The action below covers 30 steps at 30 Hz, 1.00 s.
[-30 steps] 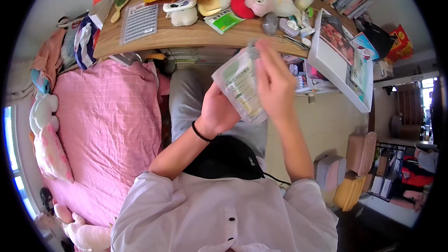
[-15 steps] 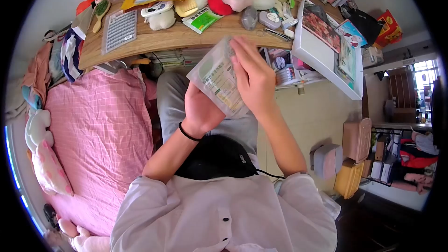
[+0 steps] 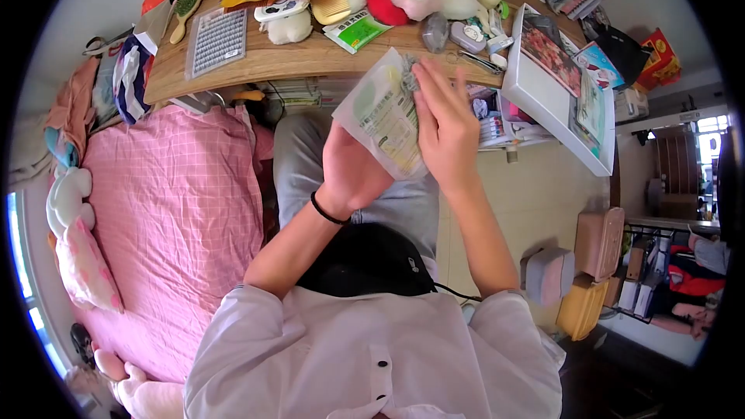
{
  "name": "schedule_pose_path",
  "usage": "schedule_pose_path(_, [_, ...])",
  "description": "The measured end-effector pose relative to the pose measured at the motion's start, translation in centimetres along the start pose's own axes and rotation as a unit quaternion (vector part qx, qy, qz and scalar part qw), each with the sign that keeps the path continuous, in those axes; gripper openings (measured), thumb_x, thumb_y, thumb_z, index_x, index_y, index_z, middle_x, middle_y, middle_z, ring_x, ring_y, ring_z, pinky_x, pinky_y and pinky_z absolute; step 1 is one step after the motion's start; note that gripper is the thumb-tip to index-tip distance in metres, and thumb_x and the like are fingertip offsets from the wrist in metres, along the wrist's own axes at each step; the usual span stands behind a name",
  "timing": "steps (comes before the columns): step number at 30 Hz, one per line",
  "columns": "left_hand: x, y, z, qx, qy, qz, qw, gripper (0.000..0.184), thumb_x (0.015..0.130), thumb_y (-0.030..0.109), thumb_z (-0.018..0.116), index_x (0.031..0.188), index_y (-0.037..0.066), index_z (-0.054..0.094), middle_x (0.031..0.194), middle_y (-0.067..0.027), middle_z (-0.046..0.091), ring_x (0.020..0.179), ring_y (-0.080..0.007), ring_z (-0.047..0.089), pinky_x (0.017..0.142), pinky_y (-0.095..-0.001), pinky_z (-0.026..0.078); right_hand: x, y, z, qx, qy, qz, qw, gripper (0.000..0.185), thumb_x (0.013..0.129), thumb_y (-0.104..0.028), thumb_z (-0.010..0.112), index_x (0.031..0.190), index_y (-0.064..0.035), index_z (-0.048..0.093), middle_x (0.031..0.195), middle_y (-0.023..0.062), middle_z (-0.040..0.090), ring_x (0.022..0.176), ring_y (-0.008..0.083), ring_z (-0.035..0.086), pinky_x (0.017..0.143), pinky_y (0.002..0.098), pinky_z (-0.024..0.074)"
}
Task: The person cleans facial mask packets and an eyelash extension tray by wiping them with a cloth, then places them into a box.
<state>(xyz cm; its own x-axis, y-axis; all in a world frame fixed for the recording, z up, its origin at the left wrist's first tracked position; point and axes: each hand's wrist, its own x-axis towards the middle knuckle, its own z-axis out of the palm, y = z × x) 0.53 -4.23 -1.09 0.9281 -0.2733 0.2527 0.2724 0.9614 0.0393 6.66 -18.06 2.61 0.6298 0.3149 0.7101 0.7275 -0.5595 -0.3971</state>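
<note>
A translucent, soft plastic pouch [image 3: 380,120] with green printing is held tilted over my lap. My left hand [image 3: 353,167] supports it from below and behind, its fingers hidden by the pouch. Along the pouch's right edge lies my right hand [image 3: 450,124], thumb and fingertips closed at the upper corner, the outer fingers slightly blurred. A small bunched grey-green piece [image 3: 409,74] shows at that corner beside the right fingertips. Whether it is inside the pouch or sticking out, I cannot tell.
Beyond my hands, a wooden desk [image 3: 287,68] holds a green packet [image 3: 355,31], a sheet of small clusters [image 3: 217,40], a hairbrush [image 3: 185,12] and plush toys [image 3: 415,0]. A white box lid [image 3: 543,120] juts over the right edge. A pink bed [image 3: 171,186] is left.
The view has shifted slightly, so the desk appears further right. The pouch is tilted differently, and a grey-green piece now shows at its upper corner by my right fingertips.
</note>
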Motion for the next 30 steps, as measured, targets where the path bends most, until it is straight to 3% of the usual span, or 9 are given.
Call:
schedule_pose_path(4, [0.4, -0.3, -0.7, -0.009, -0.003, 0.010, 1.000, 0.065, 0.105, 0.053, 0.030, 0.157, 0.015, 0.033, 0.160, -0.0059, 0.037, 0.147, -0.0256, 0.036, 0.121, -0.0428, 0.027, -1.1, -2.2, 0.3, 0.099, -0.018, 0.012, 0.995, 0.038, 0.084, 0.000, 0.069, 0.123, -0.0006, 0.068, 0.133, 0.0155, 0.063, 0.126, 0.0329, 0.060, 0.112, 0.0505, 0.0416])
schedule_pose_path(7, [0.8, -0.5, -1.6, -0.067, -0.134, 0.004, 0.989, 0.063, 0.106, 0.053, 0.029, 0.156, 0.015, 0.035, 0.161, -0.0045, 0.036, 0.146, -0.0242, 0.036, 0.121, -0.0410, 0.028, -1.6, -3.8, 0.3, 0.159, -0.083, -0.044, 0.983, 0.039, 0.087, 0.003, 0.067, 0.126, -0.0010, 0.067, 0.133, 0.0161, 0.064, 0.128, 0.0321, 0.059, 0.113, 0.0488, 0.0405])
schedule_pose_path(13, [-0.7, -0.9, -1.4, -0.001, 0.042, -0.051, 0.998, 0.060, 0.107, 0.050, 0.027, 0.155, 0.015, 0.037, 0.156, -0.0049, 0.043, 0.142, -0.0239, 0.043, 0.118, -0.0431, 0.033, 1.2, -1.6, 0.1, 0.015, -0.010, -0.016, 1.000, 0.031, 0.087, 0.000, 0.065, 0.118, 0.0027, 0.066, 0.124, 0.0173, 0.067, 0.116, 0.0353, 0.064, 0.108, 0.0502, 0.0450])
schedule_pose_path(18, [-0.3, -0.9, -1.2, -0.008, 0.070, -0.048, 0.996, 0.056, 0.106, 0.047, 0.031, 0.150, 0.015, 0.045, 0.154, -0.0057, 0.047, 0.140, -0.0253, 0.046, 0.117, -0.0434, 0.034, -0.2, -3.4, 0.8, 0.060, -0.026, 0.000, 0.998, 0.029, 0.088, -0.002, 0.064, 0.117, 0.0031, 0.067, 0.123, 0.0175, 0.067, 0.116, 0.0365, 0.064, 0.107, 0.0489, 0.0461])
schedule_pose_path(21, [1.4, -2.5, 0.5, -0.050, -0.176, 0.006, 0.983, 0.055, 0.107, 0.044, 0.030, 0.151, 0.013, 0.042, 0.154, -0.0059, 0.046, 0.139, -0.0240, 0.048, 0.115, -0.0401, 0.037, -0.8, -4.8, 0.9, 0.138, -0.082, -0.058, 0.985, 0.031, 0.085, -0.003, 0.066, 0.116, 0.0021, 0.068, 0.122, 0.0158, 0.067, 0.118, 0.0350, 0.063, 0.106, 0.0484, 0.0467])
schedule_pose_path(22, [1.7, -3.8, 1.6, 0.144, 0.138, 0.074, 0.977, 0.055, 0.107, 0.043, 0.030, 0.151, 0.013, 0.043, 0.153, -0.0057, 0.047, 0.138, -0.0239, 0.048, 0.115, -0.0391, 0.037, -0.7, -4.8, 0.8, 0.138, -0.083, -0.075, 0.984, 0.032, 0.084, -0.004, 0.067, 0.116, 0.0016, 0.068, 0.122, 0.0151, 0.067, 0.118, 0.0338, 0.063, 0.106, 0.0484, 0.0467])
schedule_pose_path(24, [-0.7, -1.5, -2.1, -0.247, -0.026, -0.005, 0.969, 0.058, 0.106, 0.048, 0.032, 0.151, 0.014, 0.044, 0.154, -0.0054, 0.047, 0.141, -0.0235, 0.044, 0.119, -0.0418, 0.031, -0.8, -4.7, 0.7, 0.101, -0.076, -0.075, 0.989, 0.031, 0.083, -0.003, 0.067, 0.114, 0.0012, 0.069, 0.122, 0.0145, 0.068, 0.118, 0.0325, 0.064, 0.106, 0.0491, 0.0469])
schedule_pose_path(27, [-0.2, 0.0, -0.8, -0.024, -0.006, -0.007, 1.000, 0.061, 0.104, 0.051, 0.033, 0.151, 0.013, 0.043, 0.155, -0.0057, 0.046, 0.142, -0.0229, 0.043, 0.119, -0.0419, 0.030, 0.0, -2.8, -0.1, 0.010, -0.035, -0.032, 0.999, 0.031, 0.084, 0.000, 0.067, 0.115, 0.0016, 0.068, 0.123, 0.0146, 0.067, 0.117, 0.0332, 0.064, 0.106, 0.0493, 0.0470])
schedule_pose_path(30, [-0.3, 0.2, -0.2, -0.066, 0.045, 0.009, 0.997, 0.067, 0.102, 0.055, 0.034, 0.154, 0.013, 0.039, 0.157, -0.0074, 0.043, 0.143, -0.0256, 0.042, 0.119, -0.0445, 0.030, -0.3, -2.5, 0.0, 0.029, -0.041, -0.021, 0.999, 0.035, 0.084, 0.000, 0.068, 0.119, 0.0021, 0.067, 0.126, 0.0147, 0.066, 0.118, 0.0350, 0.063, 0.107, 0.0492, 0.0466])
